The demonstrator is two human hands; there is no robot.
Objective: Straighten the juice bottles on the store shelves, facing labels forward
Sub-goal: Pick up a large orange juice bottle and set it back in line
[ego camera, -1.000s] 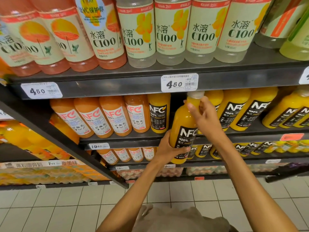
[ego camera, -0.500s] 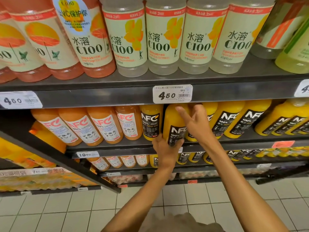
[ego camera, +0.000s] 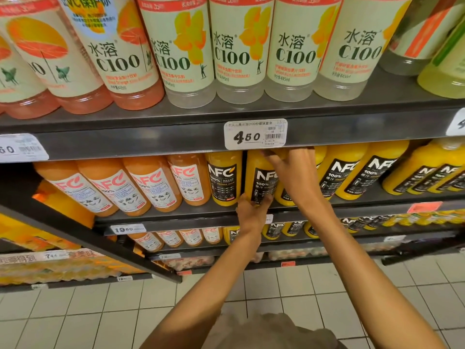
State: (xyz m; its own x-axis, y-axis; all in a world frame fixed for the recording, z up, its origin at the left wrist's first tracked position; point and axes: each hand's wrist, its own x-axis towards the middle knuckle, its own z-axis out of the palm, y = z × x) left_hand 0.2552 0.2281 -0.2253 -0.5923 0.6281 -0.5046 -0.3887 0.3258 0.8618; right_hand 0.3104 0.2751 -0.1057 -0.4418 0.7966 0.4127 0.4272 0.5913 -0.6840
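A yellow NFC orange juice bottle (ego camera: 260, 172) with a black label stands on the middle shelf (ego camera: 176, 217), label facing forward. My left hand (ego camera: 251, 210) grips its base from below. My right hand (ego camera: 294, 172) is wrapped around its upper right side, fingers near the neck under the shelf above. Another black-label NFC bottle (ego camera: 224, 177) stands just left of it, and more (ego camera: 344, 170) stand to the right.
Several orange NFC bottles with white labels (ego camera: 151, 185) fill the left of the middle shelf. C100 bottles (ego camera: 241, 46) line the top shelf above a 4.50 price tag (ego camera: 255, 134). Lower shelves hold more bottles. Tiled floor lies below.
The yellow bottle went from held out in front of the shelf to standing back in its row. Both hands followed it in and stay on it.
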